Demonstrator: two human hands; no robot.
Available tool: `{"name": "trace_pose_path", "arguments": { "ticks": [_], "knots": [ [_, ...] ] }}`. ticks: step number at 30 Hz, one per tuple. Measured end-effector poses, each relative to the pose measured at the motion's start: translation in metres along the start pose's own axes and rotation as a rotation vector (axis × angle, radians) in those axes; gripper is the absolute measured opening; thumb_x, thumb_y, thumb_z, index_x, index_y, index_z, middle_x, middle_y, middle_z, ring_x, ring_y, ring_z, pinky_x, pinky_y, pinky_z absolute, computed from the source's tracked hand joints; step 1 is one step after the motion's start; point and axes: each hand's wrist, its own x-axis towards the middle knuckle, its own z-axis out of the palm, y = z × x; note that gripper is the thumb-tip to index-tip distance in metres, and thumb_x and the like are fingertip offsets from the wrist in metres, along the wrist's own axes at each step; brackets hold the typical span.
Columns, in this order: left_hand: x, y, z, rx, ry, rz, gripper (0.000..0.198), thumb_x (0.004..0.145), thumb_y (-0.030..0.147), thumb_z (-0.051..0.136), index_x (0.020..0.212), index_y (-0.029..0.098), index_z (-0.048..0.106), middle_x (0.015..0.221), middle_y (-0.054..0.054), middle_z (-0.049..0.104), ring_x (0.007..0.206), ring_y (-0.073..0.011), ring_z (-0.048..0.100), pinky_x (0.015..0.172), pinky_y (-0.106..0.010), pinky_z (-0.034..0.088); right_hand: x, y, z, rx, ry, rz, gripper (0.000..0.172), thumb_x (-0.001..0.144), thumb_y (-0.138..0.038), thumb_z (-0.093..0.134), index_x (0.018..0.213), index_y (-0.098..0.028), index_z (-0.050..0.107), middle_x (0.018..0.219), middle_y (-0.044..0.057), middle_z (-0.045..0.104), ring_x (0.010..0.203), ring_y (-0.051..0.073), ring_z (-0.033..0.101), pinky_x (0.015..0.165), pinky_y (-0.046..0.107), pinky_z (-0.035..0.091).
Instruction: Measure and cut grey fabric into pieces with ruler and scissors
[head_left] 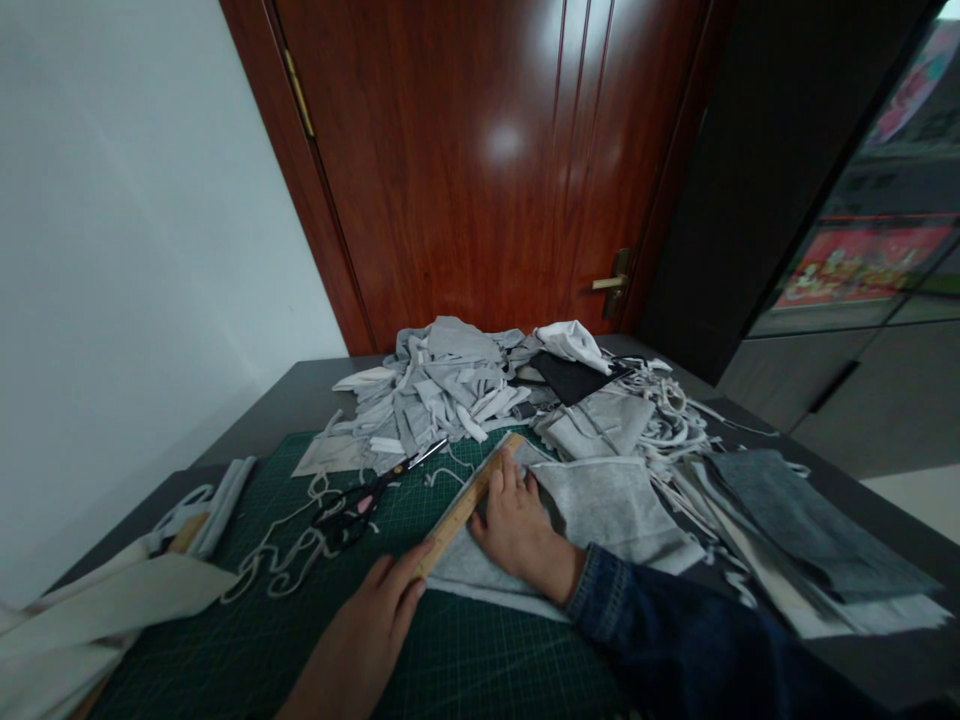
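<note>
My left hand (364, 625) grips the lower end of a wooden ruler (459, 503), which lies slanted across a grey fabric piece (469, 572). My right hand (517, 525) presses flat on that fabric, its fingertips against the ruler's right edge. Another grey fabric panel (607, 510) lies to the right of my right hand. Both pieces rest on a green cutting mat (465, 660). Black-handled scissors (356, 515) lie open on the mat, left of the ruler, next to a tangled white cord (281, 560).
A heap of grey fabric scraps (442, 385) sits behind the mat, and white cord offcuts (667, 420) lie to its right. Dark grey fabric pieces (810, 525) are stacked at right. Pale cloth (112, 610) hangs over the near left corner. A wooden door (465, 170) stands behind the dark table (292, 400).
</note>
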Motion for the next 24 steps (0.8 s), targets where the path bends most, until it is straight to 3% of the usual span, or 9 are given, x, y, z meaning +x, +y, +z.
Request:
{"name": "trace_pose_path", "arguments": {
  "ticks": [11,18,24],
  "knots": [
    [0.001,0.009,-0.004,0.092,-0.118,-0.070,0.048,0.104,0.026,0.035,0.147,0.026,0.057,0.127,-0.012,0.069,0.107,-0.0227,0.073,0.099,-0.039,0.058,0.000,0.002,0.003,0.031,-0.009,-0.011,0.060,0.094,-0.036,0.054,0.144,-0.005,0.047,0.165,0.029,0.030,0.150,0.043,0.033,0.120,0.061,0.026],
    [0.003,0.022,-0.023,0.066,-0.231,-0.115,0.056,0.101,0.021,0.041,0.155,0.033,0.046,0.125,-0.009,0.059,0.104,-0.0204,0.069,0.103,-0.038,0.053,-0.004,0.005,0.006,0.041,-0.091,-0.065,0.083,0.093,-0.053,0.059,0.158,-0.007,0.035,0.170,0.026,0.016,0.154,0.052,0.016,0.119,0.070,0.018],
    [0.005,0.028,-0.025,0.144,-0.277,-0.108,0.055,0.102,0.020,0.039,0.154,0.036,0.046,0.118,-0.007,0.058,0.092,-0.0202,0.070,0.091,-0.035,0.056,-0.003,0.007,0.008,0.056,-0.103,-0.067,0.080,0.092,-0.051,0.061,0.156,-0.008,0.039,0.172,0.021,0.010,0.154,0.053,0.013,0.119,0.071,0.017]
  ]
}}
